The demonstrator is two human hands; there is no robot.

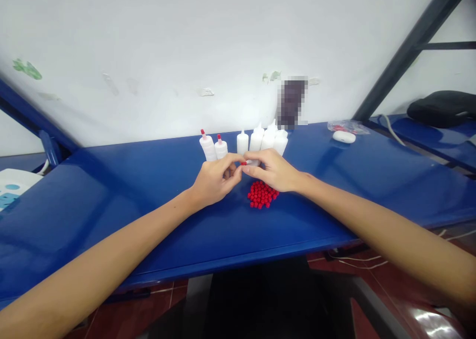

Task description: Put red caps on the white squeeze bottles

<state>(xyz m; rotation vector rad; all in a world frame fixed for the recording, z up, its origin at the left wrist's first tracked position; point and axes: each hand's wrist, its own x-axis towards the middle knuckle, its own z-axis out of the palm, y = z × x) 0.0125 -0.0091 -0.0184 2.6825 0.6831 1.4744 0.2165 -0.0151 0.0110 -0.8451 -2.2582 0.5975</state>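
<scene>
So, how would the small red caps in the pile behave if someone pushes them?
The red caps would probably scatter, since they lie loose on the table. Being so small, each is likely light. Some may roll, as they look rounded.

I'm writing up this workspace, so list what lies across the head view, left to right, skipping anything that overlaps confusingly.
White-and-blue object at the left edge → two red-tipped bottles → cluster of red caps → small white rounded object → black item.
</scene>
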